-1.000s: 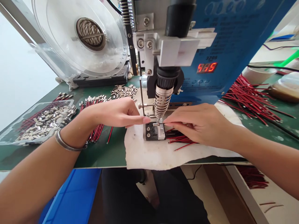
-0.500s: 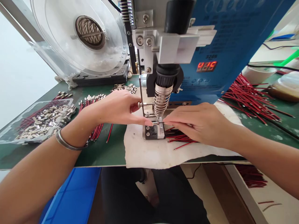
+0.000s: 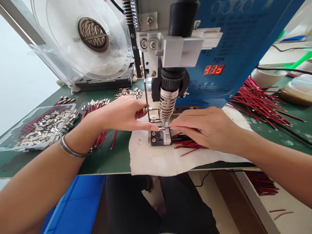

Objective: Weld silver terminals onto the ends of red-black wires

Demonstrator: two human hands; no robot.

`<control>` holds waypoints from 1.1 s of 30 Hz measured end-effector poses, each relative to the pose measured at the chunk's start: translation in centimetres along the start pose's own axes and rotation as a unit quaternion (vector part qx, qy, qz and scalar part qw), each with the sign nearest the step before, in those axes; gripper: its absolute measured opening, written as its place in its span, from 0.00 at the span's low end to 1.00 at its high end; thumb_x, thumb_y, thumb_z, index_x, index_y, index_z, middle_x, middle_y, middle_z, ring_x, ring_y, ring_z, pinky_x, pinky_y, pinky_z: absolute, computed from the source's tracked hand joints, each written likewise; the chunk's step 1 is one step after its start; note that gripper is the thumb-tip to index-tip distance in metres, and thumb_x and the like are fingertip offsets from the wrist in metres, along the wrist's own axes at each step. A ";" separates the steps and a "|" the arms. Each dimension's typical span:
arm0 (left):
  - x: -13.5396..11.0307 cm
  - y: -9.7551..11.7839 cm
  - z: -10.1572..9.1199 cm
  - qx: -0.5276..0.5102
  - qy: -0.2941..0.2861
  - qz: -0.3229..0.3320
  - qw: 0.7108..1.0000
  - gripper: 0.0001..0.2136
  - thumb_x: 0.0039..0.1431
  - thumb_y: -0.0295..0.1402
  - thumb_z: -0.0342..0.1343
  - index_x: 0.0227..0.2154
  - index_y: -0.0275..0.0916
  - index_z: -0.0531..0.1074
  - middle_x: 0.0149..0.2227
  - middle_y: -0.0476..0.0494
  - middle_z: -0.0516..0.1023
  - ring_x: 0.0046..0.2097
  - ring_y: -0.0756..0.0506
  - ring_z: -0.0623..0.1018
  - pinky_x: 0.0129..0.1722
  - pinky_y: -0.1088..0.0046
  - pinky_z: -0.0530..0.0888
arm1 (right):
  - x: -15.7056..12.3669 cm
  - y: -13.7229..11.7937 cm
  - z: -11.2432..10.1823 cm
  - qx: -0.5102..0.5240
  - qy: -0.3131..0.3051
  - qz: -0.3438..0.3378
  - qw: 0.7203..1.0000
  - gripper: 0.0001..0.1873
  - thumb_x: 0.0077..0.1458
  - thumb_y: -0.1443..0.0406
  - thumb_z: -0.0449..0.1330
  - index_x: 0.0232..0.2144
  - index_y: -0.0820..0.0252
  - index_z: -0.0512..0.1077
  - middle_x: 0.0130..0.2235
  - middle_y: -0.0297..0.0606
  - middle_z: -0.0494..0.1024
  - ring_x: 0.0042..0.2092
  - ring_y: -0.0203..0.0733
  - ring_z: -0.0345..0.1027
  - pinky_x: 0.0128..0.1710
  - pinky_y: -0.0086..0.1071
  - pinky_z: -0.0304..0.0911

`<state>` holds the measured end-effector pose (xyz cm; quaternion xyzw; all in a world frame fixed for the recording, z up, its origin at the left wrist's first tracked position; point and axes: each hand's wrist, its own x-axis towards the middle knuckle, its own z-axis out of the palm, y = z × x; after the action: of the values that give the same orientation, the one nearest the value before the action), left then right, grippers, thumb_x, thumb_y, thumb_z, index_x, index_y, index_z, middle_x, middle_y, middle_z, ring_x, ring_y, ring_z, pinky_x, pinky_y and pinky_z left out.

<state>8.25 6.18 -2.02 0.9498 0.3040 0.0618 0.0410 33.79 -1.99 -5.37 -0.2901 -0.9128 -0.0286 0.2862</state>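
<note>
My left hand (image 3: 123,112) has its thumb and a finger closed on a small metal connector (image 3: 162,129), which sits at the white block (image 3: 167,138) of the black fixture (image 3: 154,141). From the other side, the pinched fingertips of my right hand (image 3: 209,130) hold a thin wire up to that connector. Only a short bit of the wire shows. Right above the joint is the tip of the soldering machine's head (image 3: 168,104), wrapped in a coiled spring. Several red and black wires (image 3: 188,144) lie under my right hand on the white cloth (image 3: 151,164).
A clear plastic tray (image 3: 51,126) of metal connectors stands at the left, beside wires with connectors (image 3: 98,138). Loose connectors (image 3: 129,93) lie behind my left hand. The blue machine body (image 3: 234,39) rises behind. More red wires (image 3: 260,104) and a tub of brown stuff (image 3: 296,92) are at the right.
Both hands keep their grip on the connector and the wire at the fixture, almost still. The view has shifted slightly, so the machine appears a little farther left.
</note>
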 end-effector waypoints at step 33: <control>-0.1 -0.3 0.0 0.006 -0.018 0.024 1.000 0.30 0.55 0.58 0.59 0.16 0.42 0.52 0.14 0.54 0.56 0.19 0.52 0.56 0.22 0.70 0.55 | 0.0 0.1 -0.1 0.007 -0.008 0.014 1.000 0.15 0.70 0.66 0.54 0.39 0.57 0.81 0.35 0.37 0.85 0.34 0.40 0.77 0.33 0.33 0.66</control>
<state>8.01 6.42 -2.02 0.9580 0.2806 0.0441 0.0397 33.86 -1.95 -5.31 -0.3011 -0.9110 -0.0161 0.2815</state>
